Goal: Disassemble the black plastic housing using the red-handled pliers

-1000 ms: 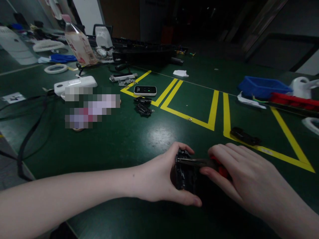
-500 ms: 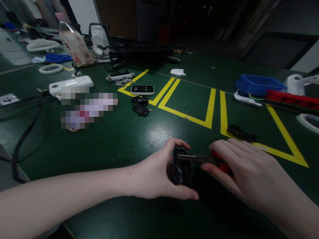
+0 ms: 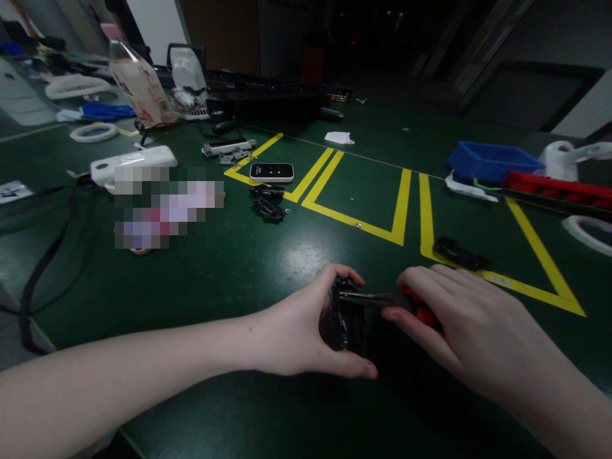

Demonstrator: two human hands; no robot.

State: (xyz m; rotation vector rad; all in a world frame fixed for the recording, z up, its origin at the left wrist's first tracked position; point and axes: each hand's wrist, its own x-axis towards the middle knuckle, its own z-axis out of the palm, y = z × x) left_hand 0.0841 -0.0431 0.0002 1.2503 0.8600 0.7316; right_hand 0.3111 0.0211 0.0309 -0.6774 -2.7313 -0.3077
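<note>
A black plastic part (image 3: 348,324) is gripped between the thumb and fingers of my left hand (image 3: 306,331), held above the green table. My right hand (image 3: 459,319) is closed around the red handles of a pair of pliers (image 3: 370,298). Their thin metal jaws point left and reach the upper part of the black piece; whether they pinch anything there is too dark to tell. Another black part (image 3: 459,254) lies beyond my right hand, on the yellow tape. Farther off, two more black pieces (image 3: 268,208) lie beside a tiny ring.
A white-edged device (image 3: 271,172) with green lights sits mid-table. To the left are a blurred-out phone-like object (image 3: 172,213), a white power strip (image 3: 134,164) and a bottle (image 3: 141,83). A blue bin (image 3: 492,160) and red rack (image 3: 559,188) stand at right.
The view has shifted slightly. Both hands keep their grips, and the pliers stay against the black part with hardly any visible movement.
</note>
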